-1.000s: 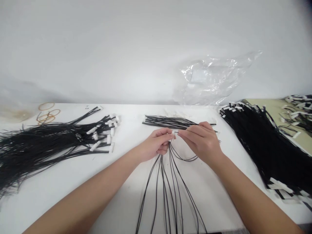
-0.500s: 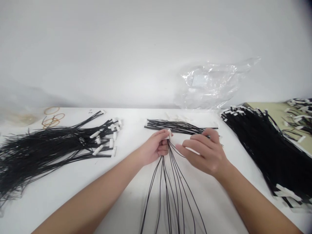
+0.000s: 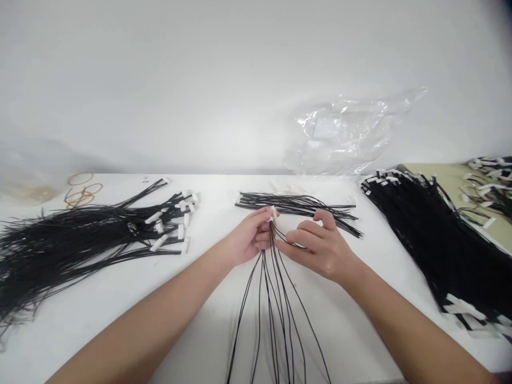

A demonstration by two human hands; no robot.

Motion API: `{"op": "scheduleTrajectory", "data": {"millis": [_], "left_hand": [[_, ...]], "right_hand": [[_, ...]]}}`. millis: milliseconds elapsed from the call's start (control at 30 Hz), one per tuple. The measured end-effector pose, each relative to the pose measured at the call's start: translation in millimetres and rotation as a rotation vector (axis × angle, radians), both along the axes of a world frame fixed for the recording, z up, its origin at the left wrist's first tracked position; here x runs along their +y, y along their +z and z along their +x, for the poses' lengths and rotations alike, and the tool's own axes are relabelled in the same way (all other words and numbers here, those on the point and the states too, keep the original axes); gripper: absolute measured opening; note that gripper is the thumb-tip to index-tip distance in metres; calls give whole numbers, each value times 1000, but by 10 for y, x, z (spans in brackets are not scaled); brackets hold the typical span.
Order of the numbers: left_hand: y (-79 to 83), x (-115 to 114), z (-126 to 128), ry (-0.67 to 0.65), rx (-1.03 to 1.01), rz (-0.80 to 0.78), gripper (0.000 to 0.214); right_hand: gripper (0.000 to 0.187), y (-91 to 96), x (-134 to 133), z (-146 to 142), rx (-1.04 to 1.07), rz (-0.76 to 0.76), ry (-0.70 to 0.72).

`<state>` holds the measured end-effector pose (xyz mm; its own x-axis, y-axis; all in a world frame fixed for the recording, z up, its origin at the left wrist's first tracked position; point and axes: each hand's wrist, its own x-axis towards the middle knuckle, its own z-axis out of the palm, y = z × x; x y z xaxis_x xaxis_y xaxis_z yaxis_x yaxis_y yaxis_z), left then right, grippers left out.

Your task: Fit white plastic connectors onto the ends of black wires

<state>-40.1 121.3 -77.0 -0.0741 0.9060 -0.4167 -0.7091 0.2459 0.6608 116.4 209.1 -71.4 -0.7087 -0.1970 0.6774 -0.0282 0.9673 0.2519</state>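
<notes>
A small white connector (image 3: 274, 214) is pinched between the thumb and fingertips of my left hand (image 3: 256, 232). Thin black wires (image 3: 280, 298) come out of the connector and hang fanned out toward the front edge. My right hand (image 3: 316, 245) is close on the right, its fingers curled. One black wire (image 3: 283, 234) leads from the connector into the fingers of that hand; its far end is hidden there. Just behind both hands lies a small bundle of short black wires (image 3: 288, 202) on the white table (image 3: 208, 298).
At left spreads a large pile of black wires (image 3: 72, 248) with white connectors, with rubber bands (image 3: 82, 197) behind it. A thick black wire bundle (image 3: 436, 245) lies at right, beside more harnesses (image 3: 496, 181) on a greenish surface. A clear plastic bag (image 3: 344, 138) rests against the wall.
My right hand has moved left, nearer the connector, and its fingers have come to one of the wires. My left hand keeps its pinch on the connector. The view has shifted slightly.
</notes>
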Motion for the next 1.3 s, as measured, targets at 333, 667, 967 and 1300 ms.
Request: {"op": "scheduleTrajectory", "data": {"millis": [333, 667, 967, 1300], "left_hand": [[-40, 6, -8, -19, 27, 18, 14], [-86, 11, -10, -30, 5, 64, 13], [-83, 20, 31, 50, 89, 71, 17], [-91, 15, 24, 70, 107, 33, 17]], "right_hand": [[14, -30, 2, -38, 74, 57, -32], [8, -8, 50, -3, -33, -448, -53], [8, 117, 108, 2, 102, -1431, -95], [23, 284, 490, 120, 892, -2032, 88]]}}
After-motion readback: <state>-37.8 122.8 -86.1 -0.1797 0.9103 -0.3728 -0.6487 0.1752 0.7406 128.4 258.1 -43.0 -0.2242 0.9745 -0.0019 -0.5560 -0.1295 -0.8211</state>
